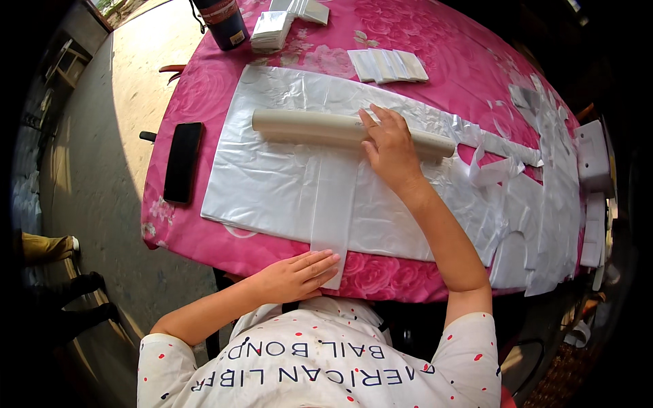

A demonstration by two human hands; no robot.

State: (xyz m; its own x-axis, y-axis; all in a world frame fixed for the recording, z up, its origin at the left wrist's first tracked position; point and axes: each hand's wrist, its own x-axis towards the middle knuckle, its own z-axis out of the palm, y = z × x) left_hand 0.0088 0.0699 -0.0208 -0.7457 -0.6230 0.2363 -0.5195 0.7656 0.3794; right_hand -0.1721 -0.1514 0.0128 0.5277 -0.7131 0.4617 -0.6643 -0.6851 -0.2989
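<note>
Across the pink tabletop (pixel 204 102) lies one smooth beige tube (pixel 299 124) on white plastic sheeting (pixel 265 180), partly hidden by the open, spread right hand (pixel 392 146). At the near edge, the left hand (pixel 296 277) rests flat, ungripping, on one translucent strip (pixel 333 211). One black phone (pixel 183 163) lies by the left edge; three groups of folded packets (pixel 388 66) and one dark tumbler (pixel 223 24) sit farther off.

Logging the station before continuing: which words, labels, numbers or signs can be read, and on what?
I don't copy out wording, only where it stands.
White shirt: two rows of large dark capitals, upside down.
Dark bottle: light print on red, too small to read.
Pale tube: faint mark by the right hand, unreadable.
</note>
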